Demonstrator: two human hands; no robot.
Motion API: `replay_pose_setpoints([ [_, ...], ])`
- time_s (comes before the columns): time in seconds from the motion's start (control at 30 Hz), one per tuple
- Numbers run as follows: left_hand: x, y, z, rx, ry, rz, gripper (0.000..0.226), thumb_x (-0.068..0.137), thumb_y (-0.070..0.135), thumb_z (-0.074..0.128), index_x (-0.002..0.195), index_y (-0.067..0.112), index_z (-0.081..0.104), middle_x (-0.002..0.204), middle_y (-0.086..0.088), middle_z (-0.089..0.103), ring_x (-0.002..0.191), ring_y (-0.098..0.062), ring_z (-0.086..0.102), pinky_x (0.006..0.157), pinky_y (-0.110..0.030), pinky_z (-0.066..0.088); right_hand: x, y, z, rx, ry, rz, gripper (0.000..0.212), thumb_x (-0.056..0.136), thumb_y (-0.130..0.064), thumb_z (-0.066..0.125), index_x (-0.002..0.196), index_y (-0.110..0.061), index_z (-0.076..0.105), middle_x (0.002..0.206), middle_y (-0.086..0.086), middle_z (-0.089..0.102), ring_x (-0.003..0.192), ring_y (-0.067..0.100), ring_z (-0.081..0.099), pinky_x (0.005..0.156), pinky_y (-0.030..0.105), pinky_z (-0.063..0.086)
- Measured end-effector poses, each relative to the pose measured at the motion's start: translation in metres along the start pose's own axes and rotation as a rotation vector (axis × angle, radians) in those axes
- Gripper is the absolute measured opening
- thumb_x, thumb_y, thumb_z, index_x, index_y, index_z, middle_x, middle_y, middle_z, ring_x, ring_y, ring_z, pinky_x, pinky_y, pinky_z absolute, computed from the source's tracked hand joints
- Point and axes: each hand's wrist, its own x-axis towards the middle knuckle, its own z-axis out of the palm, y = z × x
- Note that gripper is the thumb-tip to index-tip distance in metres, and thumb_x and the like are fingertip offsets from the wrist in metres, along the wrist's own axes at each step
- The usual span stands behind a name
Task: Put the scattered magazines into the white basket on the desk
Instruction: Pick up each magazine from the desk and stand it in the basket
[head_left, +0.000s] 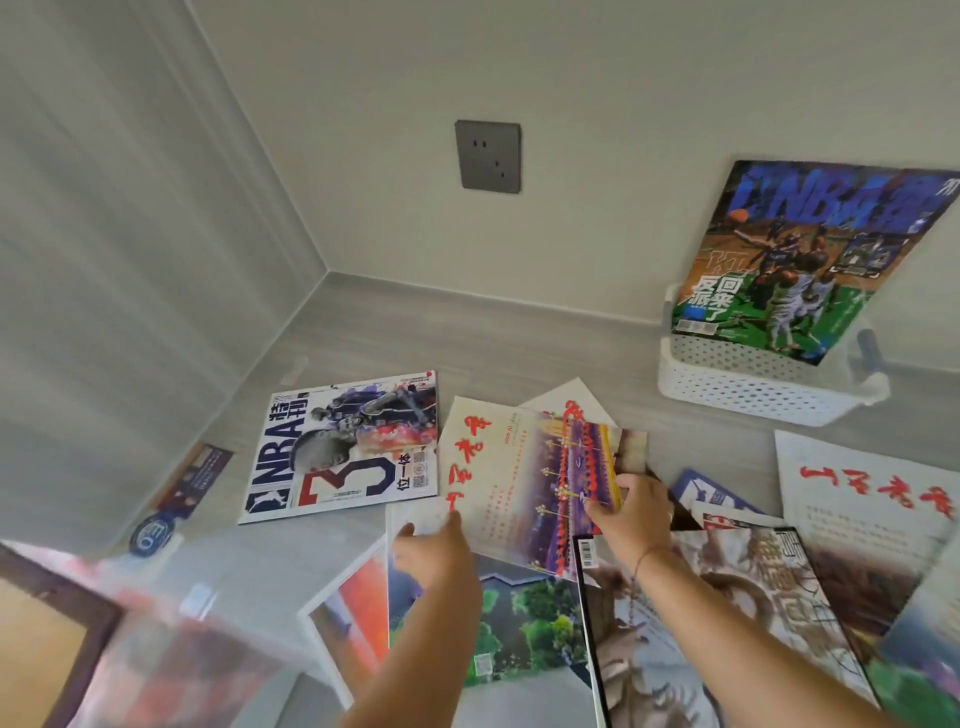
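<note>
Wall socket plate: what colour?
Dark grey wall socket plate, clearest in the head view.

Head-high, angled down, close over desk (322, 571)

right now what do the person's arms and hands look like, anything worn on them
Both forearms are bare, with no sleeves in view. The left hand wears nothing visible. The right hand has a thin dark string bracelet around the wrist. No gloves, rings or watch show.

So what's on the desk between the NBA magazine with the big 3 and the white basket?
In the head view, the red-lettered magazine that both hands hold lies there, with another white one peeking out behind it, then bare desk.
</note>
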Motion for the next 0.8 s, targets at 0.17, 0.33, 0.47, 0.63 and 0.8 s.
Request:
replay_pose_setpoints([
  [0.17,-0.006,-0.004,0.000,-0.206,-0.025,-0.208,0.066,0.077,0.017,0.073,0.135,0.005,0.042,0.123,-0.019,0.057,0.106,-0.036,0.057,0.084,-0.040,0.046,-0.007,0.007,0.005,-0.115,-0.071,-0.060,0.049,0.080,-0.030,0.069,0.122,-0.013,0.051,0.144,0.011,0.036,0.132,0.031,0.029,0.103,0.040,0.036],
  [0.33,0.007,-0.009,-0.008,-0.232,-0.182,-0.275,0.024,0.079,0.024,0.071,0.076,0.004,0.058,0.065,-0.008,0.055,0.059,-0.021,0.051,0.055,-0.028,0.042,-0.012,0.008,0.007,-0.157,-0.083,-0.071,0.044,0.082,-0.032,0.066,0.120,-0.015,0.052,0.152,0.009,0.024,0.139,0.030,0.018,0.101,0.041,0.039],
  [0.47,0.002,-0.008,-0.001,-0.421,-0.501,-0.325,0.019,0.087,0.012,0.063,0.102,0.003,0.057,0.099,-0.016,0.066,0.084,-0.026,0.064,0.059,-0.034,0.055,-0.012,0.009,0.009,-0.165,-0.070,-0.069,0.048,0.081,-0.032,0.066,0.123,-0.015,0.050,0.152,0.011,0.023,0.139,0.031,0.018,0.102,0.041,0.039],
  [0.63,-0.014,-0.005,0.012,-0.509,-0.743,-0.128,0.038,0.087,-0.006,0.054,0.122,0.008,0.051,0.112,-0.012,0.065,0.101,-0.027,0.061,0.072,-0.037,0.055,-0.007,0.008,0.008,-0.170,-0.082,-0.069,0.049,0.079,-0.037,0.068,0.120,-0.016,0.052,0.145,0.009,0.034,0.134,0.031,0.027,0.100,0.044,0.039],
  [0.8,-0.034,0.035,0.020,-0.283,-0.825,0.255,0.036,0.082,-0.003,0.062,0.115,0.012,0.059,0.109,-0.004,0.070,0.107,-0.023,0.063,0.089,-0.036,0.052,0.009,-0.005,-0.012,0.082,-0.160,-0.095,0.049,0.074,-0.033,0.074,0.117,-0.015,0.055,0.123,0.006,0.054,0.116,0.025,0.051,0.100,0.044,0.044],
])
